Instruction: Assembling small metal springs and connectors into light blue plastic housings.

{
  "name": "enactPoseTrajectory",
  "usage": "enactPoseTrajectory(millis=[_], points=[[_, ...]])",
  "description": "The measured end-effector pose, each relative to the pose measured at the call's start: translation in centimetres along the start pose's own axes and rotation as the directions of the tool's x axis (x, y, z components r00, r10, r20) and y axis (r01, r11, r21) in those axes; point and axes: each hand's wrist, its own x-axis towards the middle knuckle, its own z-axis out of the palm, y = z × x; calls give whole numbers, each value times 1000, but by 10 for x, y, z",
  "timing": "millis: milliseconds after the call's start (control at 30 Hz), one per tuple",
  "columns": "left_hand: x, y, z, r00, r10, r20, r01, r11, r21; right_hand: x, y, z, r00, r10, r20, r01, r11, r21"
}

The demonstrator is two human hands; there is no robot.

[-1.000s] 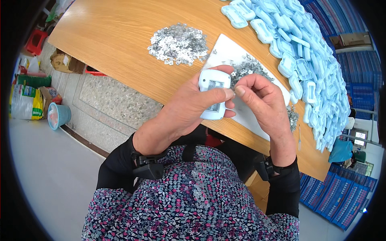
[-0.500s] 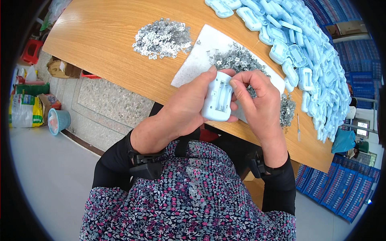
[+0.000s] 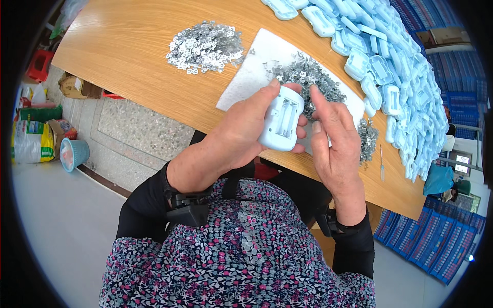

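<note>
"Where was the casing?"

"The light-blue casing [image 3: 272, 139] was in the left hand [image 3: 237, 129], above the table's [image 3: 115, 43] near edge. That hand's thumb and fingers were clamped on its sides, slotted face up."

"And its long axis?"

"Near to far, the far end leaning a little right."

"What about the right hand [image 3: 339, 146]?"

"Just right of the casing, apart from it, thumb and forefinger parted. I couldn't tell whether a tiny piece was on them."

"Which hand was nearer the metal pieces [image 3: 304, 73]?"

"The right: they lay on the white sheet [image 3: 240, 81], just to the far side of its forefinger."
</note>
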Motion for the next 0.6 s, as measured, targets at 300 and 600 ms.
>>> enactPoseTrajectory(millis=[300,600], points=[[-2,-1,4,999,-18,46,10,985,170,-3,6,4,942,336,-16,-267,775,573],[0,-8,6,983,173,58,-169,741,649,-6,16,-6,826,484,290,-525,470,710]])
